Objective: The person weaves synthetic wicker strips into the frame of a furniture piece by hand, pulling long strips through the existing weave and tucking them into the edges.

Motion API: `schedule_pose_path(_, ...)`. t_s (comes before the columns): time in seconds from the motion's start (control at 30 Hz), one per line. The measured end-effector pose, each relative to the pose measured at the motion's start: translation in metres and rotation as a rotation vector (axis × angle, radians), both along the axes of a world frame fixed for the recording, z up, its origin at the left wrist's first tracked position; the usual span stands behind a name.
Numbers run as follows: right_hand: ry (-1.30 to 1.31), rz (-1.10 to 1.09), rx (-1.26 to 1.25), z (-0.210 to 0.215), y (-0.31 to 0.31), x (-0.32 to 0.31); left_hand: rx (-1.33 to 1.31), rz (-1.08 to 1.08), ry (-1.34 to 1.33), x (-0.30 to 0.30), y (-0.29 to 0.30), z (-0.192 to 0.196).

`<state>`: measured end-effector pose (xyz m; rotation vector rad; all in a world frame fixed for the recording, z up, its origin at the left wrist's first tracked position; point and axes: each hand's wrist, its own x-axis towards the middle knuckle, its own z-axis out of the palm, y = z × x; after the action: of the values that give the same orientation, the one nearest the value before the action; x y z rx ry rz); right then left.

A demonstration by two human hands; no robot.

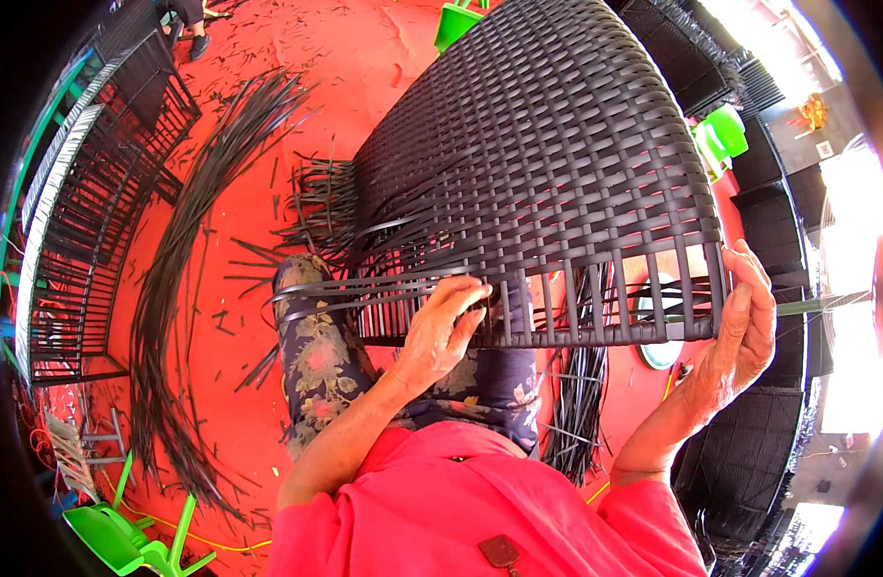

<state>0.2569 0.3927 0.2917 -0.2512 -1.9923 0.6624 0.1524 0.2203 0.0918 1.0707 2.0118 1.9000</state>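
- Fingers (464,288) of the left hand (430,337) are bunched narrow, thumb near forefinger, beside loose strands (365,290); whether they pinch one, I cannot tell.
- The right hand (735,327) holds the near right corner of the black woven panel (547,135), thumb in front, the other fingers curled round the edge.
- That panel lies right in front of the person, reaching away from the lap over the red floor (384,48); its near edge is above the patterned trousers (321,361).
- Done, by the look of it: most of the panel is covered in a close basket weave, from the far end down almost to the hands.
- Left: a band of bare bars along the near edge, with gaps showing through, and loose ends trailing off the left side. Most of the weaving seems finished.
- Cut scraps litter the floor; a long bundle of black strips (177,250) lies to the left.
- Around the room: a barred black frame (81,240) at left, a green chair (114,539) at lower left, dark woven pieces (749,452) at right, and another person's shoe (199,46) at upper left.
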Motion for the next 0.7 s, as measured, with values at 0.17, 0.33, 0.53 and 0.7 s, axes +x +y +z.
schedule_pose_path(0.17,-0.018,0.005,0.067,0.0,0.006,0.001,-0.119,0.09,-0.091,0.012,-0.014,-0.03)
schedule_pose_path(0.33,0.01,0.004,0.022,0.0,0.002,0.0,-0.071,0.111,-0.058,-0.007,-0.015,-0.039)
schedule_pose_path(0.53,0.009,0.009,0.001,-0.001,0.002,0.0,-0.627,0.36,0.474,-0.007,-0.028,-0.037)
schedule_pose_path(0.7,0.0,0.025,0.023,0.0,0.001,0.002,-0.96,0.248,0.452,-0.025,-0.044,-0.129)
